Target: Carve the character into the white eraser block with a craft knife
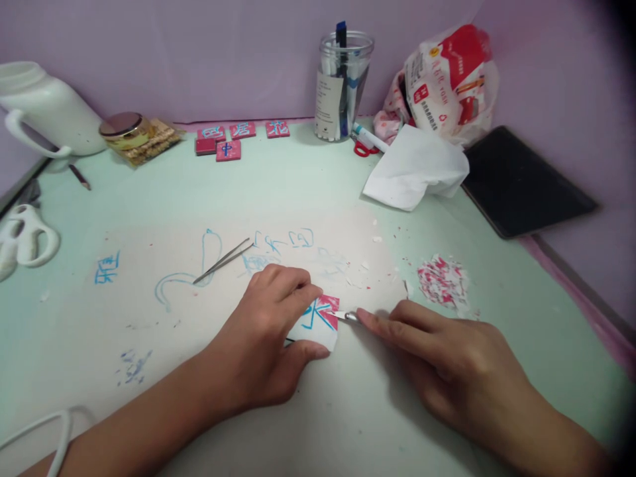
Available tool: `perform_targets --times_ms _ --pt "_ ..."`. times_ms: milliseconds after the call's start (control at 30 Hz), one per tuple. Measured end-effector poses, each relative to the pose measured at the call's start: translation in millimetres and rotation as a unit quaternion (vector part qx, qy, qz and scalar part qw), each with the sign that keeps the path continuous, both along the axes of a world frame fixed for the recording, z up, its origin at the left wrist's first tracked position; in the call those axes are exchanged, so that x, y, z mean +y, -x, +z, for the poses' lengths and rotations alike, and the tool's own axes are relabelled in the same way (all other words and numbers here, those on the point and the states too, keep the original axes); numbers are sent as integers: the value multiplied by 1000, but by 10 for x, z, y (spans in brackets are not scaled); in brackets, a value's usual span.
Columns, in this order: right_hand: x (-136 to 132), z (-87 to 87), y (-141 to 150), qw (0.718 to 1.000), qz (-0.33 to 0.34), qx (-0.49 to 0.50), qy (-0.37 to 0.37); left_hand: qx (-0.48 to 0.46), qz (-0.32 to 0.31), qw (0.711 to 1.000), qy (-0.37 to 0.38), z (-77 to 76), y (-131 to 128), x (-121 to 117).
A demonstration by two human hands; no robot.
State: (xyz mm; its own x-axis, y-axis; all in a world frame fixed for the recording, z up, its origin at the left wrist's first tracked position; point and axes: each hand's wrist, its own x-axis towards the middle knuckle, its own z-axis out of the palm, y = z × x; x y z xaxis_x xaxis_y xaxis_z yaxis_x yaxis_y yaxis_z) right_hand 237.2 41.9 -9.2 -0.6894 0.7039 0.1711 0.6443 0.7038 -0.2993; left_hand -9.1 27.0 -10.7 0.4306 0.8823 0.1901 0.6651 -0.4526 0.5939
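Observation:
My left hand (265, 331) pinches a small square block (318, 322), white with red patches and a blue character on top, and presses it onto the pale green table (298, 179). My right hand (447, 361) grips a thin metal carving tool (348, 316), its tip touching the block's right edge. Metal tweezers (223, 262) lie just behind my left hand. A heap of red and white shavings (443, 280) sits behind my right hand.
Several finished red blocks (238, 137) lie at the back. A glass jar of pens (342, 83), crumpled tissue (415, 169), a snack bag (450, 79) and a black tablet (521, 179) stand back right. White scissors (24, 238), a white jug (40, 109) and a gold-lidded jar (124, 129) are at the left.

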Motion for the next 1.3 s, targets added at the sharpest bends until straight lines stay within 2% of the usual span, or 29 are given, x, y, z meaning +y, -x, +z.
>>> perform_targets --times_ms 300,467,600,867,1100,1300 --pt "99 13 0 1000 20 -4 23 -13 -11 1000 6 14 6 8" --pt "110 7 15 998 0 11 62 -13 -16 1000 11 16 9 19" --pt "120 -4 32 999 -9 14 50 -13 -17 1000 11 16 6 18" --pt "259 31 41 998 21 7 55 -9 -18 1000 3 -1 15 9" --pt "326 76 -31 987 60 26 144 -15 -7 1000 -2 -12 5 1" --pt "288 107 -9 994 42 8 105 -17 -12 1000 1 3 10 1"
